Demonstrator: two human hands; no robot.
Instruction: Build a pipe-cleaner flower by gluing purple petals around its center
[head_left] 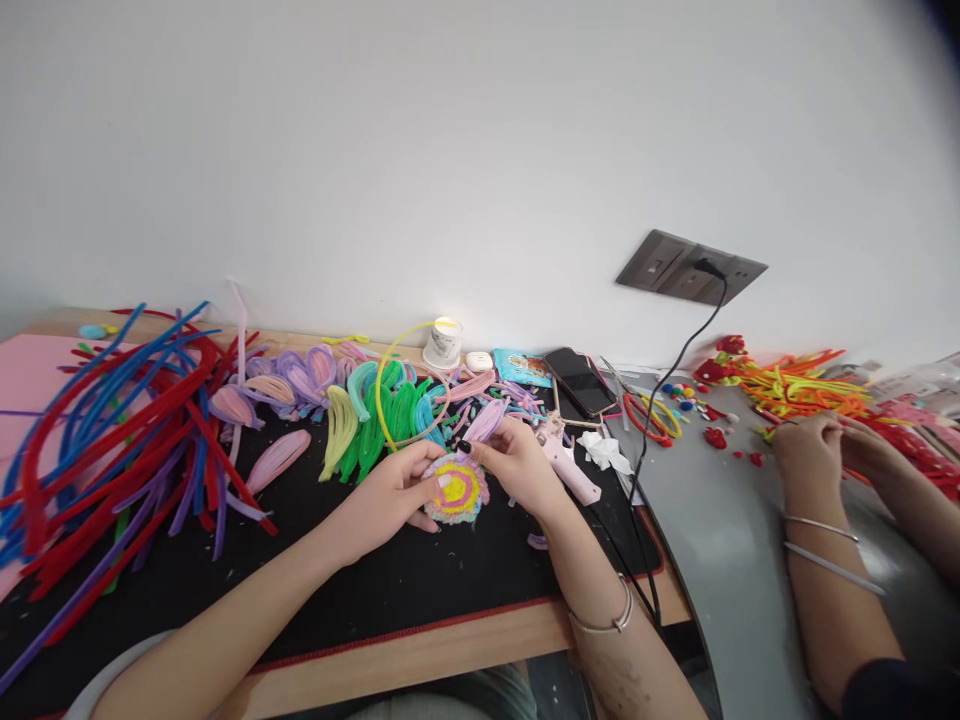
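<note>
My left hand point(405, 485) grips a round disc of coiled pipe cleaners point(459, 490), yellow and pink in the middle with a pale multicoloured rim. Its thumb lies over the disc's face. At the disc's upper right edge, my right hand point(514, 460) pinches a lilac pipe-cleaner petal point(486, 420). Whether the petal touches the disc is hidden by my fingers. A pink glue gun point(571, 470) lies just right of my right hand. Behind both hands are green pipe-cleaner loops point(384, 425), a pale yellow one point(340, 430) and several pink and purple petals point(277, 460).
Red, blue and purple pipe cleaners point(150, 430) cover the left side of the black mat point(360, 590). A paper cup point(444, 345), a phone point(581, 380) and scissors point(626, 385) lie along the back. A black cord point(651, 430) hangs from the wall socket. At right, another person's hands point(814, 450) work.
</note>
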